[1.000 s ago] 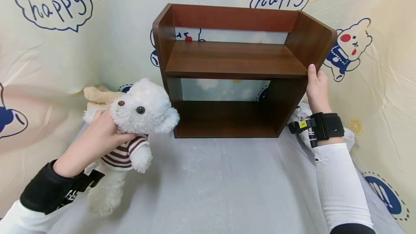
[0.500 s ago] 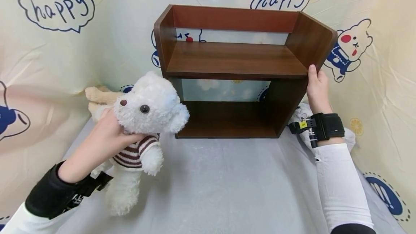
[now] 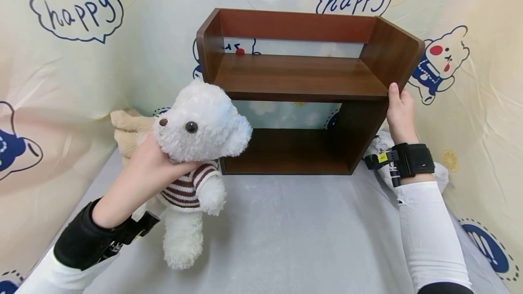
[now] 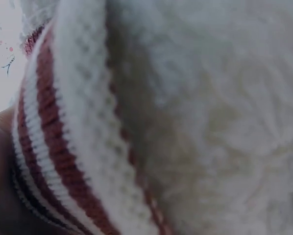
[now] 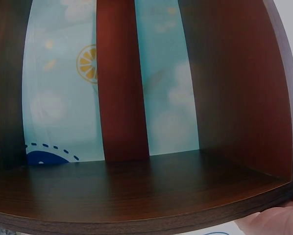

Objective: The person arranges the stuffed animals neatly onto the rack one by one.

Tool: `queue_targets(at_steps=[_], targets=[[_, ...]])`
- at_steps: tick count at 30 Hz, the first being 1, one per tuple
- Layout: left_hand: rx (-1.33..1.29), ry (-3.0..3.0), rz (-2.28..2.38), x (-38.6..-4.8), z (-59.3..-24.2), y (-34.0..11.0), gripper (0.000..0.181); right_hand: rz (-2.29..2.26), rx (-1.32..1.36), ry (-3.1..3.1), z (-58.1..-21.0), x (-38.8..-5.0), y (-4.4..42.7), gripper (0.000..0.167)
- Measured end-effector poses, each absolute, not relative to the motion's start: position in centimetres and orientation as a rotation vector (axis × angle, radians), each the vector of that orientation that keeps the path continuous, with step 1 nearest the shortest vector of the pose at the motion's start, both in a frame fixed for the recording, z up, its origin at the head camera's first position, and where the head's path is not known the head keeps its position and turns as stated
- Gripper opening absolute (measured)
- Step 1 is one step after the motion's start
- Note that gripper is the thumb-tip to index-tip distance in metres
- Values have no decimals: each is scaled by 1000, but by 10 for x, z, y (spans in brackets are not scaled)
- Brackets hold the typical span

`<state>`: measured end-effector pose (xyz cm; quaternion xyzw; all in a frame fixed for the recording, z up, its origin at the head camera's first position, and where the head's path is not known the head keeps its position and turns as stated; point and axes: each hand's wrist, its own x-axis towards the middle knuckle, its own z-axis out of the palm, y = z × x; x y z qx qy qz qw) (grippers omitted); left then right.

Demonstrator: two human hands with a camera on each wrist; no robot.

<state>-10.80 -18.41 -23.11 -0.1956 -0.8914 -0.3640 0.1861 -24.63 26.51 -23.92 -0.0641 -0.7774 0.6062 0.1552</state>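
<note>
A white plush bear (image 3: 204, 126) in a brown-and-white striped sweater (image 3: 184, 192) hangs upright in front of the shelf's lower left corner. My left hand (image 3: 153, 171) grips it around the neck and upper body, its thumb across the chest. The left wrist view is filled by the sweater hem (image 4: 92, 117) and blurred white fur (image 4: 225, 117). My right hand (image 3: 401, 115) holds the right side panel of a dark brown two-tier wooden shelf (image 3: 298, 76), thumb on the front edge. In the right wrist view, part of that hand (image 5: 274, 220) shows below the panel.
Behind the bear, tan plush legs or limbs (image 3: 128, 124) lie at the left. A whitish bundle of cloth (image 3: 439, 176) sits beside the shelf's right side. Grey cloth (image 3: 286, 230) covers the table, and a printed curtain (image 3: 163, 22) hangs behind.
My left hand has carried the bear to the right and slightly up, so it now overlaps the shelf's left front. The right hand keeps its hold on the shelf.
</note>
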Motion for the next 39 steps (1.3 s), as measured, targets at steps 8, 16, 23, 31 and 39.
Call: queue_targets(at_steps=[8,16,23,31,39], targets=[[-470,-2516,-1045,-109,-222,-170,72,1725,-191,-2228,-239,-246,267,66],[-484,-2480,-1075,-113,-214,-160,72,1725,-188,-2222,-239,-247,267,65],[-435,-2470,-1065,-116,-204,-150,66,1699,-205,-2243,-238,-247,267,66],[-373,-2462,-1085,-119,-192,-140,61,1695,-211,-2257,-239,-247,268,66],[-378,-2422,-1043,-124,-180,-130,52,1682,-192,-2259,-240,-247,267,65]])
